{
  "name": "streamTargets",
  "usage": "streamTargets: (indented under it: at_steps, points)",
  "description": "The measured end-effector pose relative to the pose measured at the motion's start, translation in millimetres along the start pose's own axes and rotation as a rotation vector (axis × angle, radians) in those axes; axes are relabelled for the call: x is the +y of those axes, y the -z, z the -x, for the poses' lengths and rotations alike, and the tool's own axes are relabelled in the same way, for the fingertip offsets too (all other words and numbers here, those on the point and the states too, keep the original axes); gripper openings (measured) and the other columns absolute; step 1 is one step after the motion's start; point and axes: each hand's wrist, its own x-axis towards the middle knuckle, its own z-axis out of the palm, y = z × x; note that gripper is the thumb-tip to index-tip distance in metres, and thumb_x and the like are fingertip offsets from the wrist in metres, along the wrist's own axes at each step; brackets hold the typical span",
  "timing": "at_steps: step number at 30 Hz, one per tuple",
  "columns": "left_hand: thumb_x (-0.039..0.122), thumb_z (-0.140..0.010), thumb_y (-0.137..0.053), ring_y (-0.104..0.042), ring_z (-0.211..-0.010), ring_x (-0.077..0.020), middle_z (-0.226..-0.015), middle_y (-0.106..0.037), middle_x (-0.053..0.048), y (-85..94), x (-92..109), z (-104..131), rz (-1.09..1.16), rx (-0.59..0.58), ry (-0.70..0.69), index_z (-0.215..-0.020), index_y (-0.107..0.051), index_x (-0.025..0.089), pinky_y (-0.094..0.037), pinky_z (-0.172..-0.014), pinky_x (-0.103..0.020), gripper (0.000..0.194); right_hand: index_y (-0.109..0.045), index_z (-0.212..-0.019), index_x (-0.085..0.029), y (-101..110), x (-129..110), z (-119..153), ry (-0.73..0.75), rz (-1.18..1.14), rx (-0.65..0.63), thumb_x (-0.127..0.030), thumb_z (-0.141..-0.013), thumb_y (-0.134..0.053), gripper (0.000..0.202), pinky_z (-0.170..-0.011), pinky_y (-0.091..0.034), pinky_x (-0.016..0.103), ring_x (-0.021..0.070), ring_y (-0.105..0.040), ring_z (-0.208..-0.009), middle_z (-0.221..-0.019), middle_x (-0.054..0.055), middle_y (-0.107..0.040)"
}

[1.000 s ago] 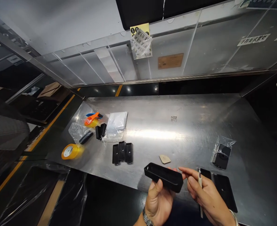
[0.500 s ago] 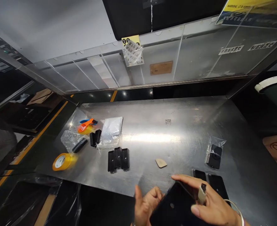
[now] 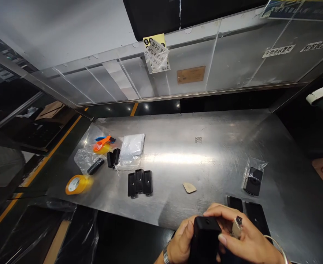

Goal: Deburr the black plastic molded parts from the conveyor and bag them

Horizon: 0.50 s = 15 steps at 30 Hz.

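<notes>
A black box-like part (image 3: 205, 238) with a small hole in its end stands between my hands at the lower middle of the view. My left hand (image 3: 180, 240), with a metal watch at the wrist, wraps round its left side. On its right side are the fingers of my right hand (image 3: 240, 234), which also holds a small metal-tipped tool (image 3: 237, 226) against the palm. Just beyond lies a beige wedge-shaped piece (image 3: 189, 188) on the metal table (image 3: 172, 135). Black trays (image 3: 256, 218) sit beside my right hand, partly hidden by it.
Several black trays (image 3: 140, 182) lie left of centre, near clear plastic bags (image 3: 131, 148). Yellow tape (image 3: 77, 184) and an orange tool (image 3: 102, 143) are farther left. A bagged black part (image 3: 253, 180) is at right.
My left hand has closed round the black part, its thumb and fingers no longer apart. The part has turned more upright between my hands. The view has shifted slightly.
</notes>
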Motion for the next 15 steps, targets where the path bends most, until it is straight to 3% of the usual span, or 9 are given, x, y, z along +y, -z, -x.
streamTargets:
  at_steps: [5, 8, 11, 15]
  points:
    - [0.073, -0.081, -0.026, -0.059, -0.05, -0.0155, -0.062, -0.066, -0.011, 5.6, -10.0, 2.7, 0.052, 0.05, 0.017, -0.083, -0.07, 0.006, -0.045, -0.051, -0.027, 0.081, -0.062, -0.108, -0.024, -1.8, 0.4, -0.5, 0.02, -0.029, 0.013, -0.032, -0.082, -0.061, 0.027, -0.055, -0.054, 0.03, 0.0117, -0.059, -0.058, -0.092, 0.002, -0.051]
    - [0.07, -0.083, -0.024, -0.059, -0.051, -0.015, -0.062, -0.066, -0.01, 11.2, -19.4, 6.4, 0.107, 0.053, 0.037, -0.092, -0.069, 0.006, -0.046, -0.053, -0.026, 0.079, -0.061, -0.111, -0.028, -4.6, -1.3, -1.1, 0.015, -0.07, 0.014, -0.03, -0.084, -0.06, 0.027, -0.056, -0.054, 0.03, 0.0123, -0.061, -0.06, -0.092, 0.001, -0.048]
    - [0.07, -0.083, -0.027, -0.058, -0.048, -0.0142, -0.06, -0.065, -0.008, 12.9, -23.0, 7.1, 0.123, 0.061, 0.015, -0.102, -0.065, 0.008, -0.047, -0.05, -0.026, 0.075, -0.062, -0.108, -0.027, -7.8, -3.7, -3.2, -0.012, -0.173, 0.016, -0.035, -0.082, -0.062, 0.027, -0.055, -0.054, 0.031, 0.0137, -0.063, -0.058, -0.088, 0.0, -0.048]
    - [0.07, -0.082, -0.029, -0.057, -0.047, -0.0142, -0.056, -0.062, -0.008, 10.7, -18.0, 3.5, 0.045, 0.076, -0.072, -0.092, -0.068, 0.007, -0.045, -0.05, -0.026, 0.075, -0.063, -0.1, -0.022, -12.0, -2.7, -6.3, -0.055, -0.212, 0.06, -0.047, -0.08, -0.062, 0.032, -0.053, -0.052, 0.03, 0.0151, -0.062, -0.054, -0.071, -0.001, -0.054]
